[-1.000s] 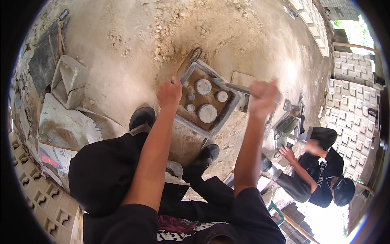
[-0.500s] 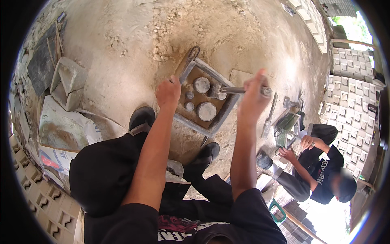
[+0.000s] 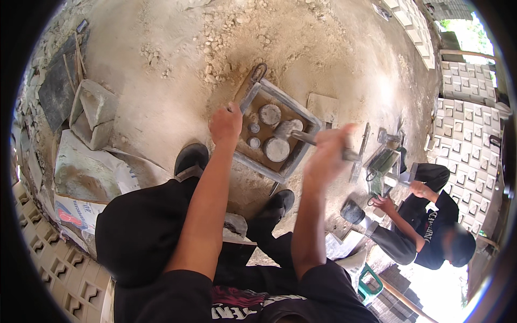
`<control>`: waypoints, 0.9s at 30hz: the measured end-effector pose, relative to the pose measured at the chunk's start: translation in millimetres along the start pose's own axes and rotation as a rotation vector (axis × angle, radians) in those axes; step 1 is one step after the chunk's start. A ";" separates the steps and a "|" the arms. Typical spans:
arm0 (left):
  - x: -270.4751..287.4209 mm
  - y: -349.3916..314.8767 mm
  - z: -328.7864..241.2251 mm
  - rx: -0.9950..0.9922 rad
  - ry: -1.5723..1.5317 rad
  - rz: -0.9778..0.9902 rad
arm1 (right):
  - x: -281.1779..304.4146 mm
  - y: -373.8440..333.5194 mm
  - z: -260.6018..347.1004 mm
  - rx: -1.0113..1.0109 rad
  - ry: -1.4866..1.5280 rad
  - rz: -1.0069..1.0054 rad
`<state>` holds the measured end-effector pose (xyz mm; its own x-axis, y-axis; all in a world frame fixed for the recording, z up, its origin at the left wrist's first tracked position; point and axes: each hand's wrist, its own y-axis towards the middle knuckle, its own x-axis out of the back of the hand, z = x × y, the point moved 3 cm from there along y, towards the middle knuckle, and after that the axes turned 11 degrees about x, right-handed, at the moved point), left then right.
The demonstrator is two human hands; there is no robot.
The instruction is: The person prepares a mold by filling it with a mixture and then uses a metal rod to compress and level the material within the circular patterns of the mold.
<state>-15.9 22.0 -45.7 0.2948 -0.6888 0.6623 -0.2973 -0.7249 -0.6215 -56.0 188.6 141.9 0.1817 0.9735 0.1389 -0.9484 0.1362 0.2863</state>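
A square grey mould frame [image 3: 256,168] lies on the dusty ground before me, packed with brown sand-like material. Set in that fill are several round grey discs, the largest pair being an upper disc [image 3: 270,113] and a lower disc [image 3: 277,149]. My left hand [image 3: 225,124] is closed at the frame's left corner, seemingly round its edge or a handle there; the fingers' grip is partly hidden. In my right hand [image 3: 327,156], blurred by motion, is the handle of a hammer [image 3: 304,136]. The hammer's head is over the discs, at the lower disc's upper edge.
To the right a co-worker [image 3: 425,226] sits by another frame [image 3: 385,171]. A flat metal bar [image 3: 361,152] lies between us. Rubble [image 3: 237,27] is scattered beyond my frame. Concrete pieces [image 3: 92,113] and a torn sack [image 3: 86,212] stand at left; patterned blocks [image 3: 466,145] line the right.
My right hand has come lower and nearer to me, tilting the hammer; its head has shifted slightly over the discs. My left hand stays at the frame's corner.
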 end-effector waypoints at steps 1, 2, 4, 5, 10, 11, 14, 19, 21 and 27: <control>0.1 -1.5 -1.1 0.011 -0.002 0.006 | -4.5 -6.5 -4.3 -0.044 -0.088 -0.045; 0.2 -2.9 -2.2 0.022 -0.004 0.012 | -6.1 -12.6 -3.8 -0.100 -0.018 -0.059; 0.1 -1.2 0.0 0.019 -0.027 0.009 | -2.4 -8.3 15.9 0.031 0.096 -0.115; -0.8 0.3 1.0 0.019 -0.036 0.009 | -0.2 -5.6 20.8 0.094 0.151 -0.145; 0.3 -2.2 -0.6 0.005 -0.018 0.006 | -10.3 -26.9 -25.0 -0.082 -0.051 0.269; 1.2 -3.1 -2.2 0.013 -0.026 0.007 | 1.1 -26.6 -27.0 -0.024 0.030 0.194; -2.4 0.4 2.1 -0.011 0.024 -0.004 | 3.5 -25.2 -1.2 0.082 0.203 0.002; -6.5 3.8 3.4 -0.019 -0.017 -0.016 | 0.5 -23.8 -1.7 0.079 -0.114 0.069; -6.7 6.5 5.3 0.001 -0.004 -0.010 | 4.3 -13.5 25.8 0.161 -0.028 -0.032; 1.0 -0.6 -3.4 0.028 0.001 0.032 | 1.1 -11.0 -7.4 0.240 -0.002 0.033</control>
<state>-18.5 21.8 -43.2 0.2849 -0.7116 0.6422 -0.2807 -0.7026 -0.6539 -47.3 189.5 131.8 0.1520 0.9764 0.1534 -0.8649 0.0563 0.4988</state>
